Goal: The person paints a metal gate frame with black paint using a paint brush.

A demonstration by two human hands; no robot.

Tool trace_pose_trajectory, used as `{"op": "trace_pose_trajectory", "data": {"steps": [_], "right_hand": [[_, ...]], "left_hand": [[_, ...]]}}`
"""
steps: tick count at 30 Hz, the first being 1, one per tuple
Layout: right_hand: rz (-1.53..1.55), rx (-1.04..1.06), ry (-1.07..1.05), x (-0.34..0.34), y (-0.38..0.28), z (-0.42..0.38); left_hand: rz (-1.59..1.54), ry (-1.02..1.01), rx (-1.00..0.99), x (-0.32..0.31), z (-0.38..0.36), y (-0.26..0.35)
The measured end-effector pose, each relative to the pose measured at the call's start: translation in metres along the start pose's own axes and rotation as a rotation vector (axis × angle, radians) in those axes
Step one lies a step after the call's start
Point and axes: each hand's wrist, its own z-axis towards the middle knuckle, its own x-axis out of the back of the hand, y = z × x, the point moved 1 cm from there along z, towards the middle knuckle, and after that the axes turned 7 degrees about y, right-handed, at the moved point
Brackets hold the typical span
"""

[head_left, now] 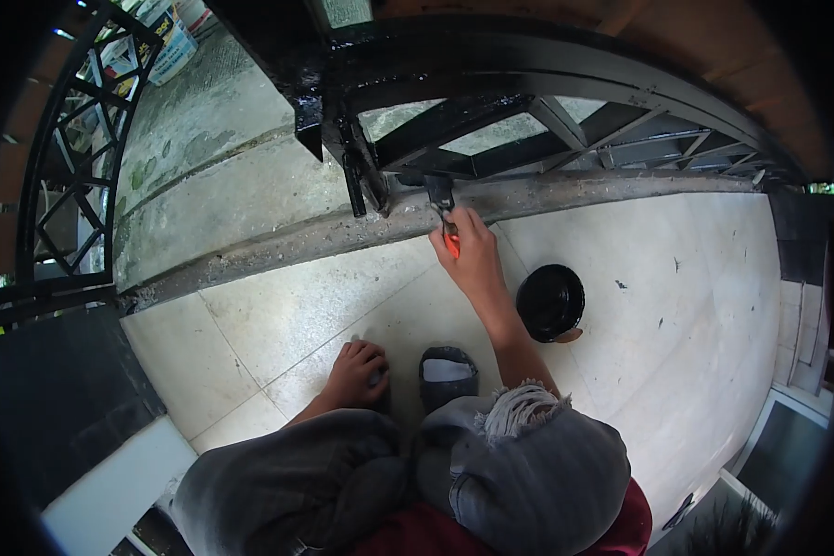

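At the far left, a container (172,51) stands beyond the sill (547,193). Nearer, the left hand (354,369) hangs low over the tiles (676,324), fingers curled; I cannot tell whether they hold anything. A shoe (448,382) sits just right of it.

Farther off, in the middle, is the brush (441,195), its orange handle pinched between the thumb and fingers of the right hand (475,252). The brush's long axis runs near to far, leaning slightly left, its dark head beyond the grip at the gate's (547,69) bottom bar; contact is unclear. Right of that forearm and nearer than the grip, the black pot (550,303) stands closer to the right hand than the left.
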Motion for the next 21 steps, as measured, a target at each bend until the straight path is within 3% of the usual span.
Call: {"op": "trace_pose_trajectory", "data": {"steps": [21], "right_hand": [[0.003,0.069,-0.030,-0.013,-0.005,0.009]], "left_hand": [[-0.021,0.017,-0.029,0.007,0.000,0.001]]}}
